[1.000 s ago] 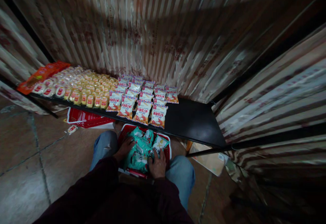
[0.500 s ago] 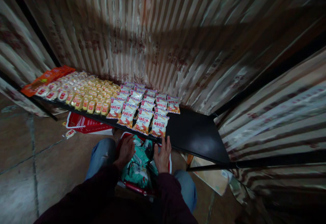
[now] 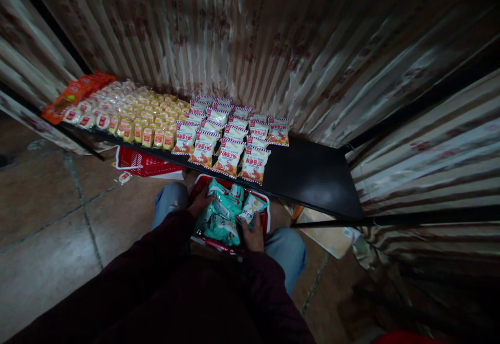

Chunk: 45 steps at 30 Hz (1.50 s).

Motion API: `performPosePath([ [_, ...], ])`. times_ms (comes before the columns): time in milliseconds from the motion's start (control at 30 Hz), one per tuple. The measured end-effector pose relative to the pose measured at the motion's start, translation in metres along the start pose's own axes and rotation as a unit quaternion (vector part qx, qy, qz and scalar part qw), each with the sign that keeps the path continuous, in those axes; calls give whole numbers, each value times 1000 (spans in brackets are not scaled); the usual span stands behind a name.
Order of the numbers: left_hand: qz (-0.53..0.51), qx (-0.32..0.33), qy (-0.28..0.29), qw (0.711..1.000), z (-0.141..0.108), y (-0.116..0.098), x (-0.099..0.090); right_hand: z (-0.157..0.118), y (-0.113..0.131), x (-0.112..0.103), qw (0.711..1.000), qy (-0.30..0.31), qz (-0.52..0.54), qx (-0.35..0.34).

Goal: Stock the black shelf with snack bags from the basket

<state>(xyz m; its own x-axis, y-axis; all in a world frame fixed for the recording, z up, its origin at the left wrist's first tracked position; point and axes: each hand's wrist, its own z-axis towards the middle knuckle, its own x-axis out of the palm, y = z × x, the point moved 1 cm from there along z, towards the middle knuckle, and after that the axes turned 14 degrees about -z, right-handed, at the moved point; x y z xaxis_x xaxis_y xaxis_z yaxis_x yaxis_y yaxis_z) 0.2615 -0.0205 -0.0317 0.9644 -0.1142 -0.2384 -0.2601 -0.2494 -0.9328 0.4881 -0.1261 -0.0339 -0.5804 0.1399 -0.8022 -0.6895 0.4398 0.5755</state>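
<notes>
Several teal snack bags (image 3: 223, 206) fill a red basket (image 3: 269, 212) between the knees. My right hand (image 3: 253, 233) pinches a teal and white bag (image 3: 252, 207) at the basket's right side. At the left side, my left hand (image 3: 202, 201) rests against the teal bags, its fingers partly hidden, so its grip is unclear. Just beyond the basket, white and orange snack bags (image 3: 228, 157) stand in rows on a black shelf (image 3: 312, 177).
Small yellow and white wrapped cakes (image 3: 136, 117) and an orange packet (image 3: 76, 94) cover the shelf's left part. Below it are another red basket (image 3: 156, 164) and a loose wrapped cake (image 3: 125, 177). A striped curtain (image 3: 250, 36) hangs behind.
The view has shifted, so the shelf and basket sit higher in it. My right hand has come down from the basket's far edge and closed on a teal and white bag.
</notes>
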Motion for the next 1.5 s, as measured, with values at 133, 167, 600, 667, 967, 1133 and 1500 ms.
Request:
performPosePath([
  [133, 66, 33, 37, 997, -5, -11, 11, 0, -6, -6, 988, 64, 67, 120],
  [167, 79, 45, 40, 995, -11, -13, 15, -1, -6, -9, 987, 59, 70, 132],
  [600, 226, 113, 130, 959, -43, -10, 10, -42, 5, -16, 987, 102, -114, -41],
  [667, 225, 87, 102, 965, -25, -5, -3, -50, 15, -6, 975, 143, -151, -76],
  [967, 213, 106, 65, 969, -21, 10, -16, -19, 52, 2, 990, 93, -107, -25],
  [1133, 218, 116, 74, 966, -38, 12, -14, 11, 60, -18, 989, 82, -117, -25],
  [1500, 311, 127, 147, 930, -62, 20, -10, 18, 51, -24, 990, 96, -104, -28],
])
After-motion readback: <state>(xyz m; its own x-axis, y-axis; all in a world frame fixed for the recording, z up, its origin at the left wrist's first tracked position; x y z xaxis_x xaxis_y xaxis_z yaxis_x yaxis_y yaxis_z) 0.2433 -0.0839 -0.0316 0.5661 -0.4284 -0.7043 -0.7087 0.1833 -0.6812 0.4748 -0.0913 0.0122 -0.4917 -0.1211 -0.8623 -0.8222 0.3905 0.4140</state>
